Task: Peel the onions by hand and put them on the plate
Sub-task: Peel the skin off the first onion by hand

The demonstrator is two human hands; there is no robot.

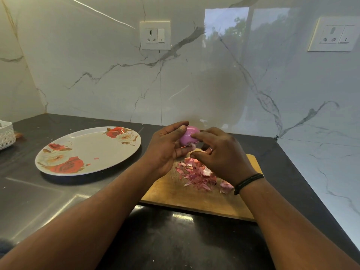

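A smooth purple onion [187,137] is held above the far edge of a wooden cutting board [187,199]. My left hand [165,147] grips it from the left, thumb on top. My right hand [220,154] touches its right side with the fingertips and pinches a bit of skin near its underside. A pile of loose pink onion skins [196,176] lies on the board under my hands. To the left sits a round plate [91,145] with red rose patterns; it holds no onion, only a tiny scrap of skin.
The dark counter [58,201] meets marble walls behind and on the right. A white lattice basket [5,135] stands at the far left edge. Two wall sockets [155,35] sit above the counter.
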